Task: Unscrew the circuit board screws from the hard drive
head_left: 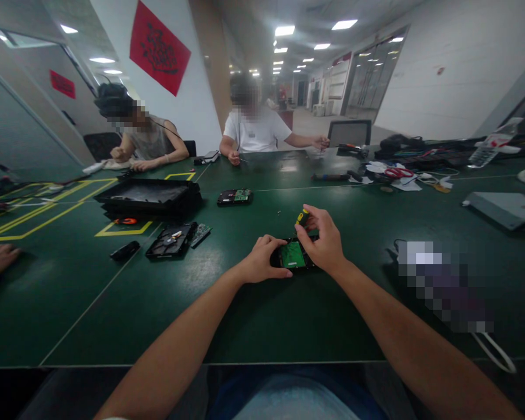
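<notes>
A hard drive (293, 255) with a green circuit board facing up lies on the green table in front of me. My left hand (266, 259) grips its left end, thumb along the near edge and fingers along the far side. In my right hand (324, 240) is a screwdriver with a yellow and black handle (303, 217), held upright between thumb and fingers over the drive's right part. The screwdriver's tip is hidden behind the hand. A few tiny screws (279, 212) lie just beyond the drive.
Another hard drive (235, 197), an opened drive casing (171, 240) and a loose circuit board (200, 234) lie to the left, near stacked black trays (151, 195). A blurred-out item (441, 286) and a grey box (507, 210) are at right. Two people sit opposite; another hand (0, 258) rests far left.
</notes>
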Demonstrator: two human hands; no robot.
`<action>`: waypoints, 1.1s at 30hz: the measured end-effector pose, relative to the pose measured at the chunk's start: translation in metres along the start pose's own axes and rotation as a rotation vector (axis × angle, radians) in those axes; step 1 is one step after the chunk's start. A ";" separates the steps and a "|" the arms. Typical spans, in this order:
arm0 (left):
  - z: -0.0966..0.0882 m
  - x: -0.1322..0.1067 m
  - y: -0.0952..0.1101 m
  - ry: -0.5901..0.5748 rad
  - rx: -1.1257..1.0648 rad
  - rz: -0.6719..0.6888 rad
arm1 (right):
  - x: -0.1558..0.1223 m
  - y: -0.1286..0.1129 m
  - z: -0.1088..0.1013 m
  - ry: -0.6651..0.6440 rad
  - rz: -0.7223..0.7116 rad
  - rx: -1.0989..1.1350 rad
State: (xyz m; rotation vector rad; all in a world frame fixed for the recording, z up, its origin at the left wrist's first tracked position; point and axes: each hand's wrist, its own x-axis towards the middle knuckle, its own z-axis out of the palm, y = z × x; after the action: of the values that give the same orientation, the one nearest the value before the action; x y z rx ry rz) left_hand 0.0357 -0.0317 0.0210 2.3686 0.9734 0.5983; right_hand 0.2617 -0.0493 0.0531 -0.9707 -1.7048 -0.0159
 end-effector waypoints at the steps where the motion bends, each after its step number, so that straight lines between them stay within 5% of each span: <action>1: 0.000 0.000 0.000 0.001 0.002 -0.001 | 0.000 0.000 0.000 -0.002 -0.005 -0.001; 27: 0.002 0.000 -0.002 0.012 0.003 0.006 | -0.002 -0.001 0.000 -0.115 0.035 0.111; 33: 0.002 -0.001 -0.001 0.014 -0.008 0.002 | 0.000 -0.004 -0.001 -0.060 -0.002 0.001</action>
State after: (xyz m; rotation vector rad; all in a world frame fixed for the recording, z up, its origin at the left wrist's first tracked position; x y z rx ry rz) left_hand 0.0358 -0.0320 0.0186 2.3613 0.9727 0.6200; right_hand 0.2601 -0.0525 0.0551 -0.9771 -1.7608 0.0127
